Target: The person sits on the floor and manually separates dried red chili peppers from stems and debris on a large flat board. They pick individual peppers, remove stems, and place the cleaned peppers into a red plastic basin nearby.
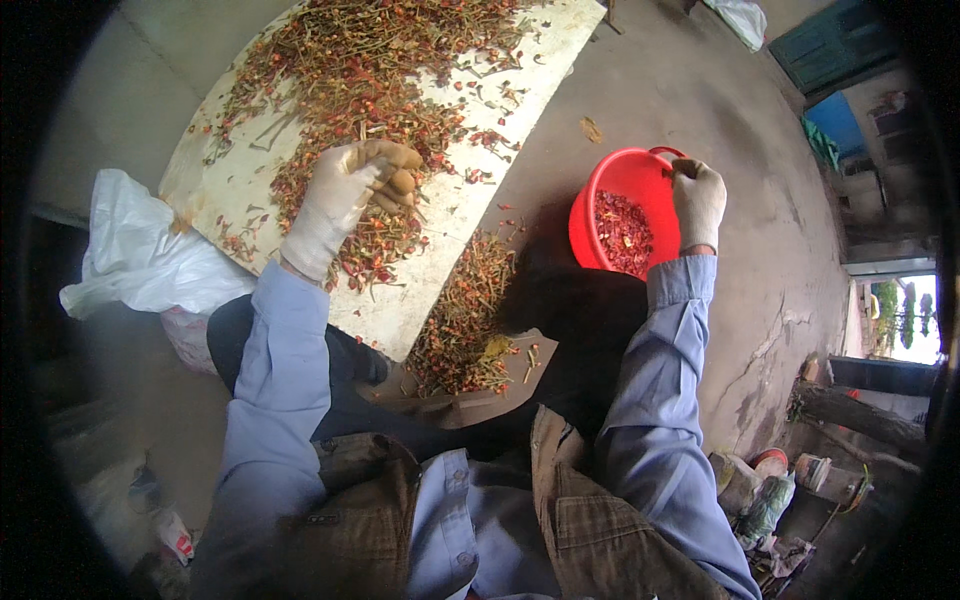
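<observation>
My left hand point(360, 180), in a white glove with tan-coated fingers, hovers with curled fingers over a pale board point(517, 127). Whether it pinches something small cannot be told. On the board lies a heap of dried red plant pieces and stems point(360, 82). At the right, my right hand point(696, 195), gloved too, is closed on the rim of a red plastic basin point(581, 225), by its handle. The basin is tilted, its opening facing left and up, with red flakes point(622, 229) inside. A second pile of stems and red bits point(465, 322) lies below the board's near edge, between my legs.
A white plastic sack point(150, 247) lies against the board's left corner. The concrete floor point(757, 187) stretches right of the basin, with a dry leaf point(591, 129) on it. Bags and tubs point(769, 495) stand at the lower right, near a log point(855, 412).
</observation>
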The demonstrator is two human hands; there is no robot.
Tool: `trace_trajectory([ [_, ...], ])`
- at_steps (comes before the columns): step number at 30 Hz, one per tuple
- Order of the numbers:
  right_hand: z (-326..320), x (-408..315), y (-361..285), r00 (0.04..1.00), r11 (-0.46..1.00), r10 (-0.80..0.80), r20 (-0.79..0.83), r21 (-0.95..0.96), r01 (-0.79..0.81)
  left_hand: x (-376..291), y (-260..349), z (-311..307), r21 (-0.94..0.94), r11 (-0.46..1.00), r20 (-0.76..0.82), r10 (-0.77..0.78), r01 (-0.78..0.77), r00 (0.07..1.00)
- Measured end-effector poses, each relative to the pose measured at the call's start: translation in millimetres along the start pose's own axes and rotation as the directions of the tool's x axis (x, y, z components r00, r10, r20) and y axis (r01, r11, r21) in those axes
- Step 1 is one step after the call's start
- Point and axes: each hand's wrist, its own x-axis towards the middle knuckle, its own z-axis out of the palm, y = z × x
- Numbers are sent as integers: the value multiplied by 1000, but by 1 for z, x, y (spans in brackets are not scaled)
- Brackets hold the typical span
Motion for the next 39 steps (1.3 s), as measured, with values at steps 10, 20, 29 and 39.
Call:
trace_trajectory([
  [10, 1, 2, -45, 978, 893, 186, -91, 431, -129, 3, -14, -23, 86, 996, -84, -15, 22, 996],
  [20, -1, -15, -185, 991, 716, -28, 130, 695, -71, -21, -70, -43, 909, 417, 71, -123, -14, 990],
  [29, 2, -19, -215, 971, 667, -223, 84, 739, 90, -2, -83, -43, 948, 319, -61, 209, -9, 976],
  [39, 1, -19, -226, 960, 673, -252, 121, 735, 84, 25, -75, 1, 901, -202, 342, -209, -383, 916],
])
